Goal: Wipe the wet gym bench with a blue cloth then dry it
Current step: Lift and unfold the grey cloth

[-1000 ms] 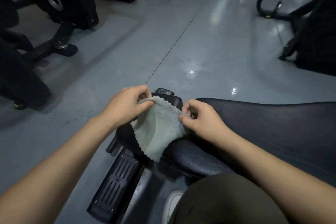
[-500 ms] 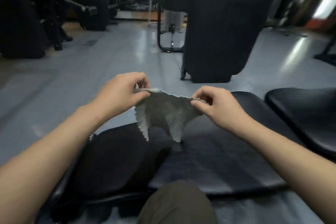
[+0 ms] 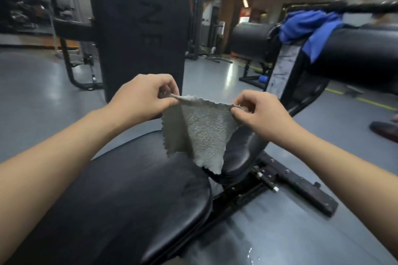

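A grey textured cloth (image 3: 200, 131) hangs spread in the air above the black padded gym bench (image 3: 120, 196). My left hand (image 3: 142, 97) pinches its upper left corner. The upper right corner is pinched by my right hand (image 3: 260, 112). The cloth's lower point dangles just over the gap between the large seat pad and a smaller black pad (image 3: 241, 153). A blue cloth (image 3: 310, 28) lies draped over a black padded roller (image 3: 353, 49) at the upper right, well out of both hands' reach.
A tall black machine column (image 3: 137, 23) stands right behind the bench. The bench's black metal frame (image 3: 297, 187) runs out to the right over the grey floor. A wet patch (image 3: 249, 254) glistens near the bottom edge. More gym machines (image 3: 71, 28) stand at the back left.
My view has swung up and to the right, bringing the roller and the blue cloth into sight. Both hands kept their pinch on the grey cloth, stretched it wider and carried it over the bench.
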`<action>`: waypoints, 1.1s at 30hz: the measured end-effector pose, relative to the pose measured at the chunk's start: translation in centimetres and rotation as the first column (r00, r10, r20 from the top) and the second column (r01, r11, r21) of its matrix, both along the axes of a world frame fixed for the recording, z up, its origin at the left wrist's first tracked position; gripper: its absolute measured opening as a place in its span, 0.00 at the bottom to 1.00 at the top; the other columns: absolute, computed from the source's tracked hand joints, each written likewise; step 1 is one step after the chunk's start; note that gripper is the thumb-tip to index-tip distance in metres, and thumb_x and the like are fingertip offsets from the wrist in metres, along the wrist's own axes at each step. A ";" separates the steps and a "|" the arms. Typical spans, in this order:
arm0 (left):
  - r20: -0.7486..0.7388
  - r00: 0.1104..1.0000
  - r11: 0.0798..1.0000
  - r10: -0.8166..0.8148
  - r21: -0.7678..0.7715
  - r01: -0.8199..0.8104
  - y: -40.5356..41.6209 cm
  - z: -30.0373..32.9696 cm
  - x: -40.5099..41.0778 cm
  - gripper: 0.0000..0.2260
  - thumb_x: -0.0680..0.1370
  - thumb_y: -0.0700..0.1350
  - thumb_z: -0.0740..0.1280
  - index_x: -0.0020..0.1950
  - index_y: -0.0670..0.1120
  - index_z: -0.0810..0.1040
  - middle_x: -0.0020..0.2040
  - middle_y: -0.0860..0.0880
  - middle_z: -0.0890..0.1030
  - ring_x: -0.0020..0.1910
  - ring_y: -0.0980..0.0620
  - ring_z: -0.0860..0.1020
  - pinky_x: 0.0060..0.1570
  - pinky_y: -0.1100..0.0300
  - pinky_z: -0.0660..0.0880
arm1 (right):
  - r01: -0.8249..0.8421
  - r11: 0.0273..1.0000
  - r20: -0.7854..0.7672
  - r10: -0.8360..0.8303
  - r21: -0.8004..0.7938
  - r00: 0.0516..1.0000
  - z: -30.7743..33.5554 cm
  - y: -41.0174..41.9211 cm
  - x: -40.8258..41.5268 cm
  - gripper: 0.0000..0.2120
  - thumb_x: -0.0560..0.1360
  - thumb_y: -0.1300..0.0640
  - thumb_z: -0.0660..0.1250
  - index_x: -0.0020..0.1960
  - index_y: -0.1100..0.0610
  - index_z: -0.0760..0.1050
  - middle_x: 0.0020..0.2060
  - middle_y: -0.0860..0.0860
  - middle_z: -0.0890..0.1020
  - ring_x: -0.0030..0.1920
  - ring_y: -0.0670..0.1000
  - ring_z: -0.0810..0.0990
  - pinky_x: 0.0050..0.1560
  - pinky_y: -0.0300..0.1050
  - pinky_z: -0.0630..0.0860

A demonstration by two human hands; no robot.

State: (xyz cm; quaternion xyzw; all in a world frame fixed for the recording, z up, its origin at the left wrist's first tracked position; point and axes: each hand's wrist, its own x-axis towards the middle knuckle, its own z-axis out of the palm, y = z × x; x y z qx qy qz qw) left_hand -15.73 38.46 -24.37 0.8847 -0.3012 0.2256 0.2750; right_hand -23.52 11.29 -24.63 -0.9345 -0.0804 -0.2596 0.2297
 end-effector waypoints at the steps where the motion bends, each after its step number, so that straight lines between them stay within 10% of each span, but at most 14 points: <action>1: 0.002 1.000 1.000 -0.021 -0.009 0.021 -1.3 0.1 0.6 0.04 0.74 0.52 0.72 0.45 0.58 0.78 0.37 0.59 0.77 0.38 0.61 0.75 0.41 0.54 0.75 | 0.030 0.999 0.011 -0.030 -0.013 0.999 0.4 -1.2 -0.1 0.05 0.75 0.56 0.72 0.42 0.49 0.78 0.33 0.47 0.80 0.36 0.46 0.78 0.39 0.40 0.72; 21: 0.087 0.912 0.860 -0.400 -0.309 0.406 -24.3 11.0 9.9 0.02 0.75 0.45 0.73 0.45 0.50 0.81 0.41 0.52 0.82 0.29 0.67 0.76 0.34 0.60 0.74 | 0.451 0.870 0.251 -0.400 -0.199 0.882 13.0 -18.4 -0.3 0.02 0.74 0.54 0.69 0.42 0.50 0.78 0.34 0.43 0.80 0.39 0.47 0.79 0.44 0.52 0.79; 33: 0.262 0.908 0.858 -0.327 -0.322 0.402 -37.1 21.0 12.0 0.02 0.74 0.49 0.72 0.41 0.56 0.81 0.47 0.54 0.75 0.47 0.52 0.77 0.48 0.53 0.76 | 0.682 0.689 0.382 -0.577 -0.247 0.722 22.9 -26.7 -0.3 0.01 0.75 0.53 0.69 0.45 0.48 0.78 0.40 0.49 0.82 0.44 0.57 0.80 0.47 0.52 0.78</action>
